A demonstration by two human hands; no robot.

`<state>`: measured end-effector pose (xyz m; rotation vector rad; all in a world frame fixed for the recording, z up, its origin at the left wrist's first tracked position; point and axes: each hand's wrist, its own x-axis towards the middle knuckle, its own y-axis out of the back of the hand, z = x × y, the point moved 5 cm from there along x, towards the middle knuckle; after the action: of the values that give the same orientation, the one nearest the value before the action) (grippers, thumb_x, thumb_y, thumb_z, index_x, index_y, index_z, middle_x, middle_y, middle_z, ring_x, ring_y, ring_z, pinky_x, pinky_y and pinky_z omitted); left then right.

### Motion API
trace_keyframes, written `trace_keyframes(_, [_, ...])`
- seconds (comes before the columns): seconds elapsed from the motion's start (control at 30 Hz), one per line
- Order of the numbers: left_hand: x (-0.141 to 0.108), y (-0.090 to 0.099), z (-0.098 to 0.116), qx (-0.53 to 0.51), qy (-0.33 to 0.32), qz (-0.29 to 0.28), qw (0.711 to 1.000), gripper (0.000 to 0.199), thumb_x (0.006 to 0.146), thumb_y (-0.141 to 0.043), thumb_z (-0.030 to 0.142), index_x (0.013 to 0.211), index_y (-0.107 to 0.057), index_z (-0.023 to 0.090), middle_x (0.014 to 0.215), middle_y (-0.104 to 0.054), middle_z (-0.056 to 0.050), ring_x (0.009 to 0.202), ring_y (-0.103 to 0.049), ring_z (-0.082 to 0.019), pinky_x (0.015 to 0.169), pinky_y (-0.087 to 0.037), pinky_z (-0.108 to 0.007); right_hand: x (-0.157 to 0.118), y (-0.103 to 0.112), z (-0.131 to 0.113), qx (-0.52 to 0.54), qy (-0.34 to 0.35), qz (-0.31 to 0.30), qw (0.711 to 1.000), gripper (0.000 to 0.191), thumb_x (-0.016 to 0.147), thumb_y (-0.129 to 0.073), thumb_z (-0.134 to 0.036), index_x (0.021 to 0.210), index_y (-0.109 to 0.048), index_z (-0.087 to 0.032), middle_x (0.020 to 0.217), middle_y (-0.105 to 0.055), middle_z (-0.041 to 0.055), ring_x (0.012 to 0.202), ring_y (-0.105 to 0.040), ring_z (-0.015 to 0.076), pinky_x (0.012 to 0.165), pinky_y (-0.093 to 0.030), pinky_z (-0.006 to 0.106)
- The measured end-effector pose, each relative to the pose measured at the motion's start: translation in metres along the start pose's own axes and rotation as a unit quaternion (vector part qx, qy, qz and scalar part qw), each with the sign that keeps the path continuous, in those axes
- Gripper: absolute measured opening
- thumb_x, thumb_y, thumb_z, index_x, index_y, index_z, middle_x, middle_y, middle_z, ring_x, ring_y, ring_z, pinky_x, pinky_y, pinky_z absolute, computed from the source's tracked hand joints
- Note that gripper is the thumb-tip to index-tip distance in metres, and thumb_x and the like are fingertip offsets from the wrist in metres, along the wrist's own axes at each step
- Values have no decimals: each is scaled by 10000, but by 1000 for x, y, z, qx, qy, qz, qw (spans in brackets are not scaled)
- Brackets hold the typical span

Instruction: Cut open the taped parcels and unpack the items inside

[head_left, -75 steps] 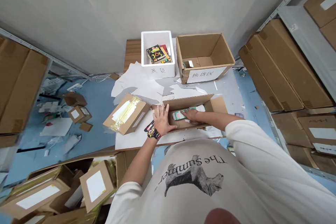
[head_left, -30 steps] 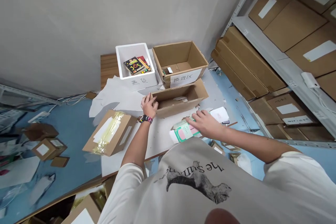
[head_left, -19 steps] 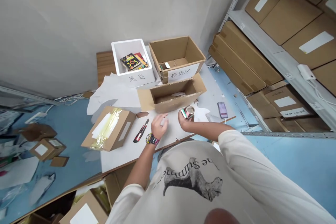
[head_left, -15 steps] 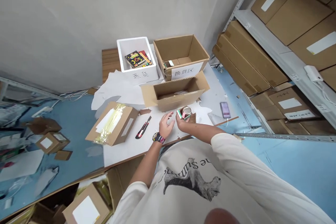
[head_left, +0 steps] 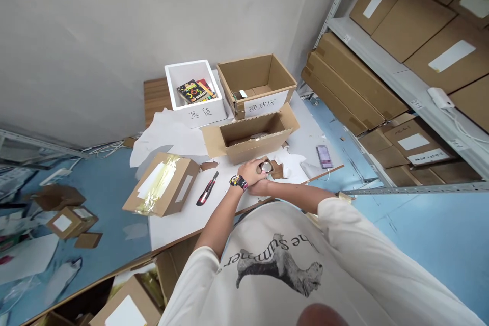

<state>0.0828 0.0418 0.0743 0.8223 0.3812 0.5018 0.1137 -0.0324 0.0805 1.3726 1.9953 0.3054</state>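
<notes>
Silver-topped item (head_left: 266, 167) sits gripped in both hands (head_left: 250, 173) near the table's front edge (head_left: 175, 242), bare tabletop (head_left: 223, 183) toward the cutter (head_left: 207, 189).

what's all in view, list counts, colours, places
table: 1, mostly white, centre
foam box: 1, white, table back
books: several, mixed, in foam box
labelled carton: 1, brown, beside foam box
narrow carton: 1, brown, before labelled carton
round object: 1, silvery top, before narrow carton
taped box: 1, brown, table left
cutter: 1, red and black, beside taped box
phone: 1, purplish screen, table right
paper: several, white, on table
racks: 2, grey, both sides
other boxes: many, brown, right and lower left
watch: 1, multicoloured, centre
shirt: 1, off-white, bottom
left grip: 1, bare, at round object
right grip: 1, bare, by left grip
</notes>
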Motion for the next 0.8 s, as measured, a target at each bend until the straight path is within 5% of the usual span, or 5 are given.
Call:
trace_keyframes(0.17, [-2, -4, -15, -32, -42, 5, 999, 711, 887, -880, 481, 1562, -716, 328, 1501, -756, -63, 1321, -746, -333, 1140, -596, -435, -72, 28, 31, -240, 154, -78, 955, 225, 1066, -546, -141, 1119, -757, -195, 1224, -766, 156, 1276, -647, 289, 1206, -482, 454])
trace_keyframes(0.33, [-7, -17, -26, -54, -66, 5, 996, 882, 836, -892, 410, 1666, -607, 320, 1579, -709, -72, 1419, -693, -340, 1195, -569, -446, -70, 91, 58, -298, -32, 116, 947, 362, 1136, -485, -175, 1377, -754, -171, 1295, -769, 152, 1217, -661, 265, 1103, -494, 367])
trace_keyframes(0.53, [-13, -39, -25, -28, -36, 56, 997, 996, 793, -871, 286, 1720, -509, 252, 1534, -718, -143, 1433, -652, -396, 1256, -493, -544, -25, 108, 43, -276, -157, 84, 945, 287, 1104, -675, -352, 1286, -856, -224, 1283, -838, 144, 1270, -727, 287, 1022, -533, 314])
trace_keyframes(0.67, [-11, -50, -20, -47, 4, 82, 995, 971, 858, -874, 358, 1727, -461, 228, 1569, -680, -182, 1433, -653, -397, 1230, -507, -560, -14, 107, 37, -250, -210, 40, 945, 494, 890, -938, -418, 1322, -838, -201, 1258, -852, 160, 1210, -783, 317, 935, -567, 306])
trace_keyframes(0.8, [-10, -55, -19, -72, 33, 90, 993, 840, 924, -822, 361, 1683, -495, 215, 1544, -695, -189, 1394, -682, -377, 1196, -536, -533, -15, 102, 40, -240, -197, 43, 949, 368, 1083, -664, -294, 1420, -787, -210, 1307, -841, 165, 1210, -801, 279, 944, -565, 300])
